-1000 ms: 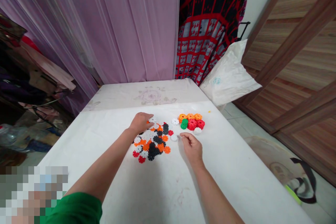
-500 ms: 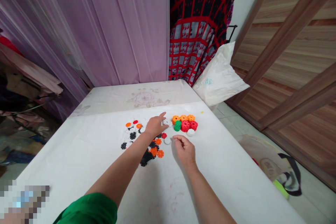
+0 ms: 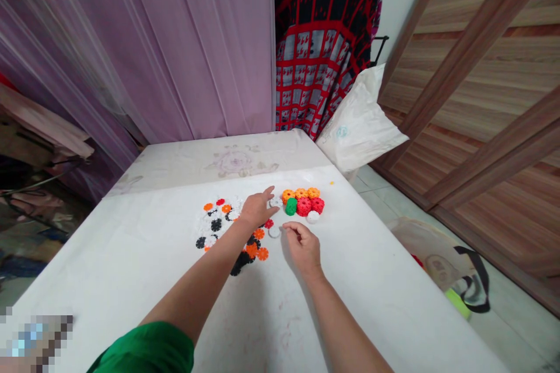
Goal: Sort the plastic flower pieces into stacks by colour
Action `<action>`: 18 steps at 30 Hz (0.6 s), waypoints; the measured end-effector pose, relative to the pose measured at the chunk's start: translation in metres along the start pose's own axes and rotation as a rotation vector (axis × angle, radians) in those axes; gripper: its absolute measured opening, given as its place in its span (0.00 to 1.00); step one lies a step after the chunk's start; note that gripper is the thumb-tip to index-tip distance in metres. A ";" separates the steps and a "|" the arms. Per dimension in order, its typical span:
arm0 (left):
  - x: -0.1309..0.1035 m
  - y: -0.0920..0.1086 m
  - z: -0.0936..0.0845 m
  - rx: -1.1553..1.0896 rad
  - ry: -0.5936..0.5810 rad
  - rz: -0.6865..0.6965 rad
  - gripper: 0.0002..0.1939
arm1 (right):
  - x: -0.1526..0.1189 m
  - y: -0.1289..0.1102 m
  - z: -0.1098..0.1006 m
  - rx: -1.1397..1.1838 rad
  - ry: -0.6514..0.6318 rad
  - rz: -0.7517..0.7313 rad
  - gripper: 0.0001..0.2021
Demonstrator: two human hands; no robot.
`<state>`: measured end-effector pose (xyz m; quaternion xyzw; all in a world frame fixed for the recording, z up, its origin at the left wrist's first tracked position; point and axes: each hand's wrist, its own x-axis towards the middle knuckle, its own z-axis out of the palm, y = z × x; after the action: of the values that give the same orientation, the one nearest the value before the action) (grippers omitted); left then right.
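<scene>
1. While the left hand (image 3: 256, 208) is stretched out over the far right part of the scatter, its thumb and fingers are spread apart around white plastic flower-shaped discs (image 3: 275, 203); that grip is open, and whether the fingertips touch the discs I cannot tell.
2. The right hand (image 3: 303, 246) is low over the worktop, fingers curled, thumb and index drawn close together. Whether that grip has hold of anything is too small to make out.
3. Just left of the right fingertips, a pale white round plastic piece (image 3: 274, 232) lies on the worktop.
4. Beneath and beside the left forearm spreads a loose scatter of black, orange, red and white plastic flower-shaped discs (image 3: 240, 261), some overlapping, others lying singly.
5. Beyond the right hand stand closely grouped stacks: three of orange scalloped discs (image 3: 301, 193) in the back row, two of red scalloped discs (image 3: 304, 207) in front of them.
6. A green scalloped stack (image 3: 291, 206) is left of the red ones, and a white scalloped stack (image 3: 312, 217) is nearer the person.
7. Everything named rests on a worktop under a white cloth (image 3: 175, 245), its far end printed with pale purple flowers.
</scene>
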<state>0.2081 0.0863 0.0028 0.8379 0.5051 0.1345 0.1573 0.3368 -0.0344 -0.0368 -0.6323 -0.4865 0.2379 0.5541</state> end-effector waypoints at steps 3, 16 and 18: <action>-0.001 -0.001 0.001 0.008 0.002 0.001 0.35 | 0.000 0.001 0.000 0.001 -0.004 0.012 0.14; -0.086 -0.103 -0.042 0.004 0.282 -0.139 0.20 | 0.001 0.002 -0.003 -0.020 -0.013 0.043 0.16; -0.104 -0.112 -0.041 -0.006 0.265 -0.138 0.22 | 0.001 0.001 -0.003 -0.021 -0.011 0.046 0.16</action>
<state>0.0555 0.0483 -0.0113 0.7756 0.5775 0.2342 0.1007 0.3402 -0.0352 -0.0368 -0.6477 -0.4774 0.2487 0.5392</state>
